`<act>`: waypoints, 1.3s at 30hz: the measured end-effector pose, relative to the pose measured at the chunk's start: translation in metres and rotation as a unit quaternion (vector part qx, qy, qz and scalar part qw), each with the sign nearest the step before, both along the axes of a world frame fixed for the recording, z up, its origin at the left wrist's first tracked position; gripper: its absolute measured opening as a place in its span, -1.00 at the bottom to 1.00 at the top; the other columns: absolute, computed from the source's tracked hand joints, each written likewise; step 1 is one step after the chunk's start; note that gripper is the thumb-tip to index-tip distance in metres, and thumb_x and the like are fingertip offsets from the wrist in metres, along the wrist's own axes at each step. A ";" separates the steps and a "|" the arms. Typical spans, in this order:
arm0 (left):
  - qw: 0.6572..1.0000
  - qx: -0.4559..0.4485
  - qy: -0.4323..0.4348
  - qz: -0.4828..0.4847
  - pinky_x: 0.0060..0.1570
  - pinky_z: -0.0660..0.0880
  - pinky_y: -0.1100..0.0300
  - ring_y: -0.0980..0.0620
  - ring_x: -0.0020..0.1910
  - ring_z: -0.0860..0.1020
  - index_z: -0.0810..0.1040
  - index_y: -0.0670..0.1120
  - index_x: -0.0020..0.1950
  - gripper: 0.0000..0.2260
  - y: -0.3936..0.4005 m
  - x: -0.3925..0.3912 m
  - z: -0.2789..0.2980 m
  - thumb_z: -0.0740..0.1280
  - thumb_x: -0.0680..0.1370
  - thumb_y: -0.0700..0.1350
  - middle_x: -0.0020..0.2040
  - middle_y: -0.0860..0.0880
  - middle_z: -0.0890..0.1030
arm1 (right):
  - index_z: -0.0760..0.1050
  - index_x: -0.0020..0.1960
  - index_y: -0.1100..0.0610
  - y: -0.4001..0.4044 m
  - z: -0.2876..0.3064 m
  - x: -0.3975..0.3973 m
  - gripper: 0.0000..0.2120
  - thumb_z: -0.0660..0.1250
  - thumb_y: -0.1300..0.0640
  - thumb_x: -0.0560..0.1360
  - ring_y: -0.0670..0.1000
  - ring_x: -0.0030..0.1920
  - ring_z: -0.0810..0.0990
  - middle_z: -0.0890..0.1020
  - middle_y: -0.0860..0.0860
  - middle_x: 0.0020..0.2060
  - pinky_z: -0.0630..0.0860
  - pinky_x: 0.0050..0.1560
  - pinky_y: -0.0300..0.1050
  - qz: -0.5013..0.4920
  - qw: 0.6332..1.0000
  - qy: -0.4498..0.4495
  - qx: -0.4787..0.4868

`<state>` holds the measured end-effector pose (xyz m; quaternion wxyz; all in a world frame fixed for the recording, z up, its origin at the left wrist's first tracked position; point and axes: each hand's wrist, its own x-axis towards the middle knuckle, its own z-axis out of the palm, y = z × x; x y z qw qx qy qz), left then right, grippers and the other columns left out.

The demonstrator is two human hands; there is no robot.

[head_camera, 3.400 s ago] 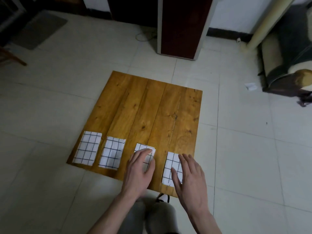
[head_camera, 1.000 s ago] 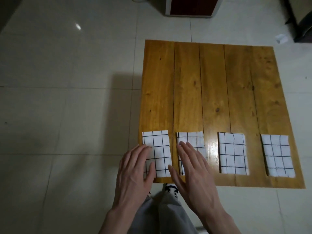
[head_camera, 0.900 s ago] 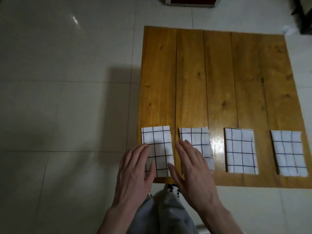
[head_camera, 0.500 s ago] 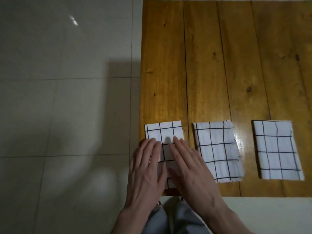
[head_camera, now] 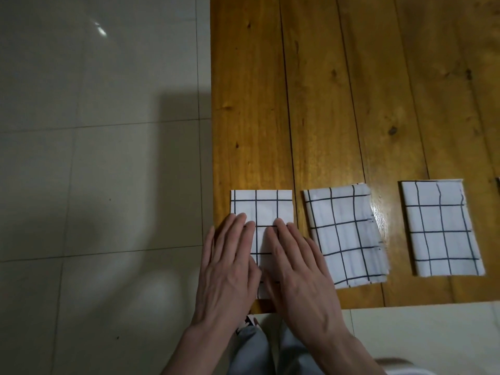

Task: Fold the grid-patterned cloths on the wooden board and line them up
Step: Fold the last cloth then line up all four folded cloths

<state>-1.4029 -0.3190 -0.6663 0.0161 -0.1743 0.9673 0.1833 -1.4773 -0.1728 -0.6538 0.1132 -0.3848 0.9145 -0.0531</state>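
Pale floor tiles (head_camera: 94, 158) are surrounding the wooden board (head_camera: 324, 90). Three folded grid cloths are lying along its near edge, long axes running near-to-far: leftmost cloth (head_camera: 263, 209), middle cloth (head_camera: 349, 236), right cloth (head_camera: 443, 228); white w/ black lines. Left hand (head_camera: 230, 269) & right hand (head_camera: 297, 274) are pressing flat on the leftmost cloth, fingers straight, side by side.

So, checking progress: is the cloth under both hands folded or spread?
Folded: the leftmost cloth is a compact rectangle like its neighbours.
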 end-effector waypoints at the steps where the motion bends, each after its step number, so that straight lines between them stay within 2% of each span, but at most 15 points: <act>1: 1.000 0.001 0.001 0.001 0.57 0.24 -0.22 -0.01 0.67 0.14 0.29 -0.11 0.63 -0.47 0.000 -0.001 0.000 0.09 0.64 -0.08 0.66 -0.07 0.26 | 0.18 0.66 0.15 0.000 0.000 -0.001 -0.37 0.09 -0.14 0.68 0.09 0.65 0.17 0.22 0.09 0.65 0.15 0.55 0.10 0.003 1.000 0.000 -0.001; 13: 1.000 -0.011 0.001 0.002 0.56 0.25 -0.24 -0.08 0.66 0.19 0.31 -0.14 0.62 -0.46 0.000 -0.005 0.002 0.07 0.63 -0.07 0.63 -0.12 0.31 | 0.20 0.65 0.14 -0.003 0.003 -0.009 -0.37 0.07 -0.16 0.68 0.08 0.65 0.19 0.24 0.08 0.64 0.13 0.55 0.08 0.015 1.000 0.001 0.013; 17: 1.000 -0.005 0.003 0.013 0.57 0.25 -0.20 -0.09 0.63 0.26 0.31 -0.13 0.60 -0.48 0.001 -0.008 0.008 0.06 0.63 -0.08 0.60 -0.12 0.36 | 0.20 0.65 0.11 -0.002 0.010 -0.014 -0.35 0.11 -0.19 0.67 0.09 0.67 0.10 0.21 0.05 0.66 0.11 0.57 0.07 0.014 1.000 -0.002 0.008; 19: 0.999 0.009 0.018 0.030 0.57 0.27 -0.18 -0.09 0.60 0.29 0.33 -0.15 0.59 -0.49 0.004 -0.012 0.017 0.08 0.63 -0.10 0.57 -0.12 0.38 | 0.14 0.68 0.09 0.001 0.018 -0.018 -0.33 0.12 -0.20 0.67 0.07 0.68 0.03 0.16 0.02 0.68 0.07 0.60 0.05 0.023 1.000 -0.002 -0.001; 21: 0.998 0.029 0.040 0.036 0.55 0.29 -0.19 -0.09 0.59 0.32 0.37 -0.16 0.58 -0.50 0.008 -0.018 0.028 0.10 0.63 -0.12 0.55 -0.12 0.41 | 0.12 0.69 0.09 0.006 0.027 -0.024 -0.33 0.14 -0.18 0.68 0.06 0.69 0.02 0.16 0.02 0.68 0.07 0.61 0.05 0.021 1.000 0.006 -0.012; 26: 0.996 0.058 0.068 0.022 0.58 0.26 -0.05 -0.05 0.57 0.34 0.40 -0.12 0.57 -0.54 0.032 -0.042 0.046 0.20 0.65 -0.13 0.53 -0.07 0.43 | 0.22 0.64 0.10 0.029 0.038 -0.045 -0.45 0.17 -0.02 0.69 0.04 0.67 0.11 0.26 0.05 0.63 0.12 0.61 0.05 -0.025 0.998 0.017 -0.048; 30: 0.996 0.068 0.052 0.004 0.50 0.39 -0.10 -0.01 0.56 0.32 0.39 -0.10 0.57 -0.55 0.064 -0.065 0.041 0.12 0.67 -0.06 0.53 -0.05 0.44 | 0.24 0.64 0.13 0.062 0.037 -0.071 -0.46 0.13 0.01 0.70 0.04 0.67 0.13 0.29 0.06 0.63 0.11 0.61 0.09 -0.043 0.998 0.020 -0.045; 35: 0.999 0.042 0.029 -0.019 0.49 0.40 -0.12 -0.05 0.60 0.30 0.30 -0.13 0.62 -0.50 0.105 -0.081 0.022 0.10 0.68 -0.03 0.58 -0.09 0.39 | 0.07 0.69 0.08 0.102 0.018 -0.097 -0.36 0.16 0.03 0.67 0.03 0.69 0.02 0.14 0.03 0.68 0.04 0.62 0.08 0.007 1.000 0.012 -0.019; 39: 1.000 -0.008 0.013 -0.003 0.45 0.43 -0.16 -0.11 0.59 0.34 0.35 -0.16 0.59 -0.46 0.124 -0.081 0.013 0.26 0.62 -0.05 0.58 -0.15 0.41 | 0.09 0.69 0.05 0.122 0.003 -0.104 -0.42 0.07 -0.05 0.71 0.05 0.68 0.05 0.13 0.01 0.68 0.10 0.59 0.14 0.048 0.999 -0.003 -0.008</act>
